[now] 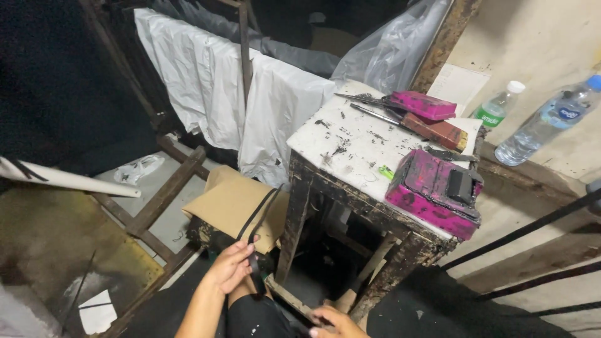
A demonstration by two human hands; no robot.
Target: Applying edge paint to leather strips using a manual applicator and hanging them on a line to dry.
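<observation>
Beside grimy white stool (350, 141), black strap (256, 219) gripped in closed left hand (230, 268); right hand (338, 323) grip unclear

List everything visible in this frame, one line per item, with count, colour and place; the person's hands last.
Worn wooden stool-table: one, white top, dark legs, centre.
Magenta-stained ink pad box: one, pink and black, table's near right corner.
Magenta flat case: one, table's far edge.
Red-brown flat bar: one, beside the case.
Metal scissors: one pair, table's far edge.
Clear plastic bottles: two, at the right wall.
White plastic sheets: several, draped over a rail, upper left.
Brown cardboard piece: one, left of the table.
Black strap: one, in the left hand.
Left hand: grips the strap.
Right hand: bottom edge, grip unclear.
</observation>
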